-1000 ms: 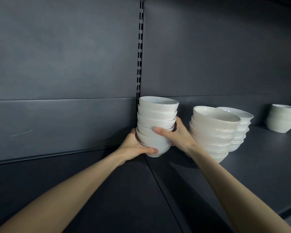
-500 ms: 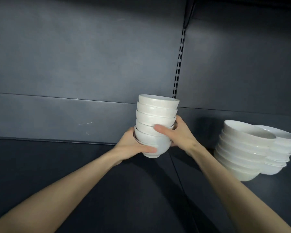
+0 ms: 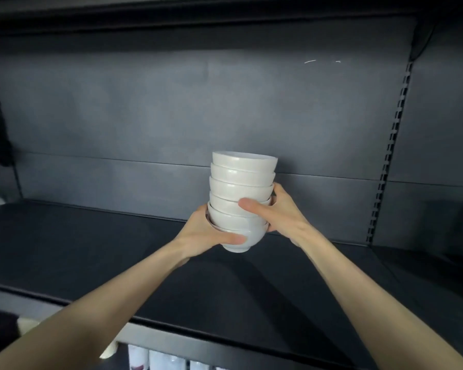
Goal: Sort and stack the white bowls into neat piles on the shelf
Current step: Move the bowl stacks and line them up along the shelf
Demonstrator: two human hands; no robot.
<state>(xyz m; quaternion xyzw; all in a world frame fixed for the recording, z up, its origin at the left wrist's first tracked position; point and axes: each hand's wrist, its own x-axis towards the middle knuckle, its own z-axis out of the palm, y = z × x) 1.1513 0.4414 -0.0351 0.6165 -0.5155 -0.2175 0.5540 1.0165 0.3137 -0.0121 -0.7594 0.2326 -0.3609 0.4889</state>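
A stack of several white bowls (image 3: 241, 182) hangs in the air above the dark shelf (image 3: 91, 249), held between both hands. My left hand (image 3: 206, 236) cups the bottom bowls from the left, thumb across the front. My right hand (image 3: 275, 214) grips the stack's right side, thumb pressed on the lower bowls. The stack stands nearly upright, its foot a little above the shelf surface. No other bowl piles are in view.
The dark back panel (image 3: 171, 116) rises behind the stack. A slotted upright rail (image 3: 388, 156) runs down at the right. The shelf's front edge (image 3: 198, 340) crosses the bottom, with white items (image 3: 166, 360) on a lower level beneath it.
The bowl stack and both hands have shifted left along the shelf. The other bowl piles on the right have passed out of view, and the slotted rail now sits far right.
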